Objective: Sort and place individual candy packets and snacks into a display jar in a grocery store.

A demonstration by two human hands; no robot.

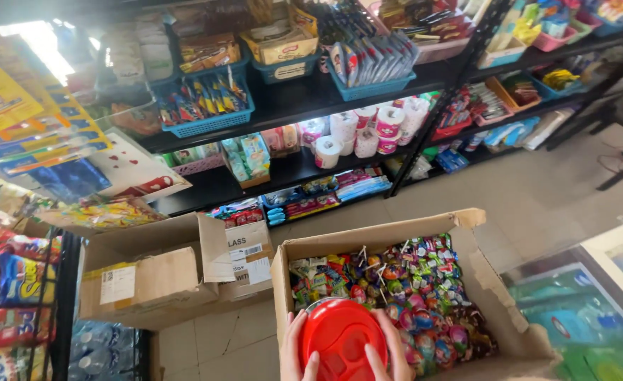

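Observation:
Both my hands grip a round red plastic lid (339,335) on a clear container at the bottom middle of the head view. My left hand (294,351) clasps its left side, my right hand (393,347) its right side, fingers spread over the lid. The container is held above the near end of an open cardboard box (491,279) filled with several colourful wrapped lollipops (414,286) and sweets. The container's body is mostly hidden beneath the lid.
Black shelves (304,99) hold blue baskets of goods, paper rolls (368,130) and packets. A second open cardboard box (163,271) stands on the tiled floor at left. A snack rack (15,282) is at far left, a glass counter (594,303) at right.

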